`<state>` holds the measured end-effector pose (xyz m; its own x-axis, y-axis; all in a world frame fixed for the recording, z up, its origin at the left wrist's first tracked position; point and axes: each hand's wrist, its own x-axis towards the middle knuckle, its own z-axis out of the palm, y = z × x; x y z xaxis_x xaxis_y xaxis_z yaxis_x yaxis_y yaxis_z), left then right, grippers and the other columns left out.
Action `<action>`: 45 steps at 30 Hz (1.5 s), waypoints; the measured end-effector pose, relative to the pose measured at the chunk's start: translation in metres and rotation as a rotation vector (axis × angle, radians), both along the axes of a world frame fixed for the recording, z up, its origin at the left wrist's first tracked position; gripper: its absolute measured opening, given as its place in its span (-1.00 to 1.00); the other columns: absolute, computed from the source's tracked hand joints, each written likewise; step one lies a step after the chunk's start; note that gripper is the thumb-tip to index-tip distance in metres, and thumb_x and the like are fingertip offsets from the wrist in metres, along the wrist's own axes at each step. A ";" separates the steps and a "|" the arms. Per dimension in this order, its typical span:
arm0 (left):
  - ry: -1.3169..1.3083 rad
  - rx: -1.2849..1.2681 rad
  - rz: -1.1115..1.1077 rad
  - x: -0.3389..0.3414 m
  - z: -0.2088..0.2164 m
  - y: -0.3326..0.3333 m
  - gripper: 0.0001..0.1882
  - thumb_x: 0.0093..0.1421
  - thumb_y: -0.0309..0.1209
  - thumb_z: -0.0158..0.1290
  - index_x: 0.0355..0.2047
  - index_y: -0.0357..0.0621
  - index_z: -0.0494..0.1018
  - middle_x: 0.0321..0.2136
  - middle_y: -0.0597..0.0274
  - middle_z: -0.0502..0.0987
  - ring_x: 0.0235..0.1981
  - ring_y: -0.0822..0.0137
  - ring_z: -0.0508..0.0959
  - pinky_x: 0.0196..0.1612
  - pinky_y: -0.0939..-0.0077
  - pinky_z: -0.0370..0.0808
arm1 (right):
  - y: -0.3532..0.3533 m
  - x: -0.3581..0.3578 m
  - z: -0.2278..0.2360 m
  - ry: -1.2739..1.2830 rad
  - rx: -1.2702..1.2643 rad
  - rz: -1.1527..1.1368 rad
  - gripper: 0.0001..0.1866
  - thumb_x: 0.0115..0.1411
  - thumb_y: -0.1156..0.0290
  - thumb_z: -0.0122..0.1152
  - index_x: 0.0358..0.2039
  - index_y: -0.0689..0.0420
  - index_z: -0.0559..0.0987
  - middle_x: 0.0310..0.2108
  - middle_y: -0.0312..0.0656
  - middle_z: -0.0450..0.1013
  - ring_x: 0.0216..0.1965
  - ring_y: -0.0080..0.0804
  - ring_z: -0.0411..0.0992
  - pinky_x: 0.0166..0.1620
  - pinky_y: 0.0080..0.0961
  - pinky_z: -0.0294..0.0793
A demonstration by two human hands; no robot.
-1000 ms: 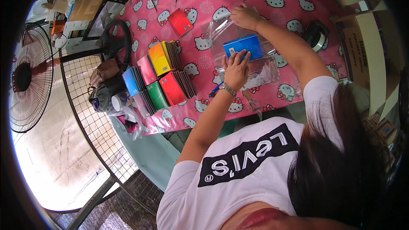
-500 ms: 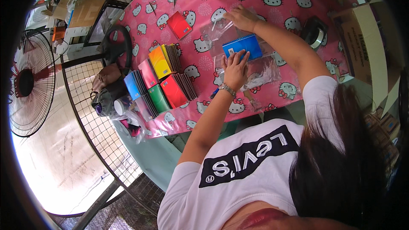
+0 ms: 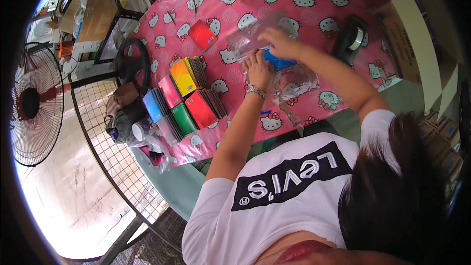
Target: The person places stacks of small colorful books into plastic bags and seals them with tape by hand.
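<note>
While both hands work at the same spot, I read the blue notebook [image 3: 278,62] as the thing being handled: it lies flat on the worktop [image 3: 314,14], partly inside a clear plastic sleeve [image 3: 255,37], between the two hands. My left hand [image 3: 258,69] presses down on its near edge with the fingers spread fairly flat, a pinning grip rather than a pinch; my right hand [image 3: 277,42] curls over the far side, fingers narrow, seemingly nipping the sleeve's film, though I cannot tell exactly what it pinches. I judge the notebook light and fairly stiff, a thin card-covered rectangle, best taken by a long edge. The film looks thin, glossy, crinkly and slippery, likely to slide on the smooth patterned pink tablecloth beneath, so a pinch at its open mouth seems wise. Just right of the grip lie more clear sleeves [image 3: 294,82]. Left of the grip sit stacked spiral notebooks [image 3: 184,93] in yellow, red, green, blue and pink, and a single red notebook [image 3: 203,35]. Further right stands a black tape dispenser [image 3: 351,39].
</note>
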<state>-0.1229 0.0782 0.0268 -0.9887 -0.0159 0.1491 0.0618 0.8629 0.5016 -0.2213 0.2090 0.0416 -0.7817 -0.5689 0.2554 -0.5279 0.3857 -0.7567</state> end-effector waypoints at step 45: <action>0.033 -0.217 -0.255 -0.001 0.010 -0.011 -0.59 -0.02 -0.42 0.03 -0.10 -0.21 0.44 -0.15 0.08 0.42 -0.07 0.08 0.38 -0.03 0.23 0.35 | 0.052 0.083 -0.022 0.081 0.023 -0.787 -0.71 0.12 0.21 0.04 -0.25 0.13 0.52 -0.29 -0.15 0.45 -0.22 -0.20 0.39 -0.14 -0.24 0.31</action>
